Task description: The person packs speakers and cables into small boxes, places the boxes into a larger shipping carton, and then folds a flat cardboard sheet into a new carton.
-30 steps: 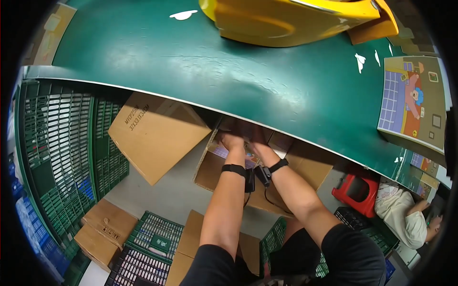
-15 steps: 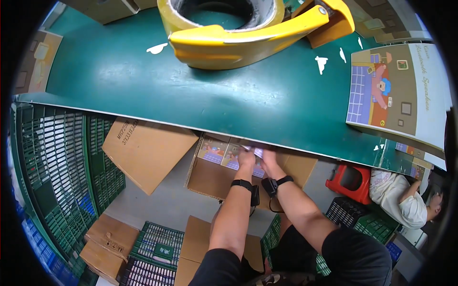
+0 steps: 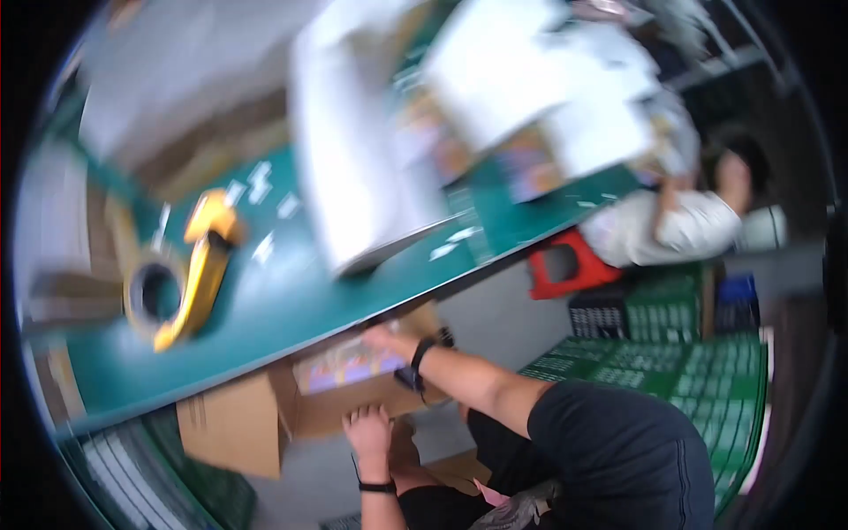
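Observation:
Under the edge of the green table (image 3: 291, 305) is an open cardboard carton (image 3: 322, 420) with colourful printed boxes (image 3: 344, 367) standing in a row inside. My left hand (image 3: 368, 431) is at the carton's near wall, its fingers bent over the rim. My right hand (image 3: 393, 341) is over the far right part of the carton, beside the printed boxes and close under the table edge. Its fingers are smeared by motion, and whether it holds anything does not show. Both wrists wear black bands.
A yellow tape dispenser (image 3: 201, 274) lies on the table, beside a large whitish box (image 3: 358, 159). To the right, a person in a white shirt (image 3: 680, 230) is near a red stool (image 3: 570, 265). Green crates (image 3: 671, 380) stand at the lower right.
The view has swung to the right and is blurred. My hands, formerly together at the printed boxes, have parted: the left is at the near rim, the right farther over.

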`<control>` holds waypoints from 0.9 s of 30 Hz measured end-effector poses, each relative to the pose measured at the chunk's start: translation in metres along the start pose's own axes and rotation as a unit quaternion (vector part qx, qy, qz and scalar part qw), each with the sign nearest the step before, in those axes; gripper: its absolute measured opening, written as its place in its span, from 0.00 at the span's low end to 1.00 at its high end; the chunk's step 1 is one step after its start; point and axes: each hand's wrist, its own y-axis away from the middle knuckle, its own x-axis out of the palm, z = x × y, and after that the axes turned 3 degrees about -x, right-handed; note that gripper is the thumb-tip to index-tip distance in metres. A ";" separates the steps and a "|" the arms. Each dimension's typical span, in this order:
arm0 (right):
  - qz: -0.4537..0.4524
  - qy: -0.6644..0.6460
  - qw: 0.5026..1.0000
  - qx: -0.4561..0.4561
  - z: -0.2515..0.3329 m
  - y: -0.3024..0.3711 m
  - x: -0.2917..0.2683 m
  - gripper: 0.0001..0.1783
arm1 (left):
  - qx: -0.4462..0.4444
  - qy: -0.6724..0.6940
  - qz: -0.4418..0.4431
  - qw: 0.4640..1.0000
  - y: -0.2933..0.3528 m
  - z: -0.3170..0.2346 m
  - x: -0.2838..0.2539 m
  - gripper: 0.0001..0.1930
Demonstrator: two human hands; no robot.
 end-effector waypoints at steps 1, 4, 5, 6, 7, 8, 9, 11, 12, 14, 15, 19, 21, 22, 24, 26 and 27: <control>0.017 -0.003 0.999 -0.034 0.017 0.032 -0.014 0.17 | 0.034 -0.008 -0.019 0.999 0.010 -0.007 0.005 0.15; -0.023 -0.175 0.930 -0.321 0.078 0.167 -0.010 0.17 | 0.084 -0.085 -0.074 0.990 0.051 0.016 -0.013 0.22; 0.082 -0.198 0.932 -0.294 0.088 0.215 -0.042 0.19 | 0.094 -0.065 -0.069 0.991 0.062 0.021 -0.012 0.24; 0.183 -0.218 0.923 -0.257 0.088 0.262 -0.071 0.22 | 0.111 -0.043 -0.057 0.991 0.065 0.018 -0.022 0.27; 0.097 -0.380 0.912 -0.122 0.046 0.307 -0.083 0.20 | 0.080 -0.042 0.089 0.992 0.058 -0.011 -0.043 0.26; 0.009 -0.417 0.902 -0.112 0.021 0.350 -0.111 0.18 | 0.030 -0.052 0.234 0.970 0.054 -0.032 -0.065 0.25; -0.123 -0.426 0.892 -0.089 -0.004 0.382 -0.133 0.16 | 0.044 -0.068 0.223 0.972 0.051 -0.041 -0.079 0.25; -0.321 -0.530 0.779 -0.096 -0.091 0.414 -0.170 0.14 | 0.066 -0.015 0.234 0.970 0.044 -0.061 -0.095 0.23; -0.412 -0.432 0.800 -0.058 -0.090 0.433 -0.203 0.15 | 0.056 -0.029 0.226 0.972 0.036 -0.069 -0.105 0.23; -0.583 -0.191 0.783 -0.101 -0.118 0.467 -0.285 0.20 | 0.052 -0.021 0.199 0.978 0.030 -0.101 -0.121 0.21; -0.613 -0.144 0.771 -0.094 -0.104 0.486 -0.338 0.22 | 0.037 -0.015 0.183 0.982 0.034 -0.112 -0.129 0.21; -0.731 0.192 0.654 -0.035 -0.113 0.543 -0.552 0.41 | -0.014 0.095 0.145 0.985 0.042 -0.190 -0.154 0.20; -0.694 0.312 0.647 0.049 -0.105 0.571 -0.627 0.52 | -0.046 0.097 0.139 0.984 0.044 -0.213 -0.150 0.19; -0.564 0.293 0.757 0.150 -0.062 0.589 -0.654 0.56 | -0.067 0.099 0.146 0.982 0.055 -0.217 -0.146 0.19; -0.518 0.303 0.789 0.133 -0.167 0.601 -0.695 0.55 | -0.073 0.122 0.161 0.977 0.053 -0.247 -0.131 0.19; -0.467 0.323 0.813 0.132 -0.164 0.591 -0.712 0.49 | -0.074 0.146 0.161 0.973 0.066 -0.250 -0.128 0.20; -0.487 0.303 0.816 0.065 -0.155 0.590 -0.703 0.44 | -0.088 0.142 0.166 0.972 0.071 -0.252 -0.127 0.20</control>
